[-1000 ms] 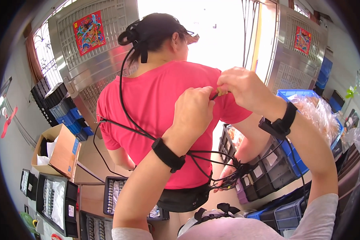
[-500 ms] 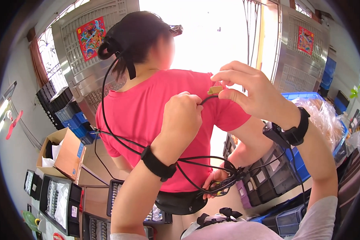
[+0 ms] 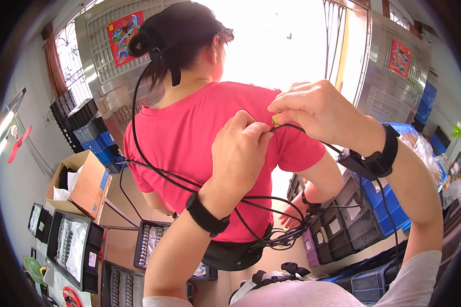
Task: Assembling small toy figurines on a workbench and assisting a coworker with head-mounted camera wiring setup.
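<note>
The left hand (image 3: 238, 153) pinched a black cable (image 3: 290, 125) running rightward, just below the yellow tab (image 3: 276, 121) the right hand (image 3: 315, 110) grasped.

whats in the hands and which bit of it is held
Left grip: black cable, pinched just beside the yellow piece. Right grip: apparently that yellow piece, exact spot covered.

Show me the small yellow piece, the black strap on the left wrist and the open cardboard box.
Yellow piece (image 3: 276, 119): head view, on its exposed part.
Black wrist strap (image 3: 207, 215): head view, middle of its band.
Cardboard box (image 3: 90, 187): head view, its wide brown panel.
</note>
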`<state>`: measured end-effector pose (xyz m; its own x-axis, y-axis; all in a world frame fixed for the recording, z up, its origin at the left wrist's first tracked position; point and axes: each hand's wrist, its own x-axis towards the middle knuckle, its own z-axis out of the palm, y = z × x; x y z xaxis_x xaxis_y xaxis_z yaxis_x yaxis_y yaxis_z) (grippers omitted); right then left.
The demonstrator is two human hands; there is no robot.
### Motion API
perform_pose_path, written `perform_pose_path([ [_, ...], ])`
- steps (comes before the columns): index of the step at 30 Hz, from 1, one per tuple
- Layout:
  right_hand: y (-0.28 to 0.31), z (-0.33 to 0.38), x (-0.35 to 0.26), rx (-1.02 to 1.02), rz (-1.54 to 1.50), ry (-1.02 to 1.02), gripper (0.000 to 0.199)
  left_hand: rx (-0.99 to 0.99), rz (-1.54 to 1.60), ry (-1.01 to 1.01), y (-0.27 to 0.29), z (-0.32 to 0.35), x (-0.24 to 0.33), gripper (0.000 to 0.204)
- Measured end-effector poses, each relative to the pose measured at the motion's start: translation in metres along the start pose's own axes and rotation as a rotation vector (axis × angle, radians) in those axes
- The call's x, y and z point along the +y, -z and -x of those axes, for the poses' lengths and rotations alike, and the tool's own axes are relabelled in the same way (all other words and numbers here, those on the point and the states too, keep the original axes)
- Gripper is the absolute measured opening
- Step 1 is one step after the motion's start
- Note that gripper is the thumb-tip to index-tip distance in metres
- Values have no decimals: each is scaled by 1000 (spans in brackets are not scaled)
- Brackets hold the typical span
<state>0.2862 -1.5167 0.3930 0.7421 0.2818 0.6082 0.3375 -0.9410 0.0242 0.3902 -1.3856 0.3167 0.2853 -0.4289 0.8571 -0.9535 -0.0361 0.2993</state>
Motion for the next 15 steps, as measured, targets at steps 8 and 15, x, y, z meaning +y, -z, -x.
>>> perform_pose_path([
  [8,-9,-17,-4,-129,51,31,10,58,73,10,0,6,-4,5],
  [15,-16,-22,-6,-186,140,71,10,107,54,-3,-3,8,-9,5],
])
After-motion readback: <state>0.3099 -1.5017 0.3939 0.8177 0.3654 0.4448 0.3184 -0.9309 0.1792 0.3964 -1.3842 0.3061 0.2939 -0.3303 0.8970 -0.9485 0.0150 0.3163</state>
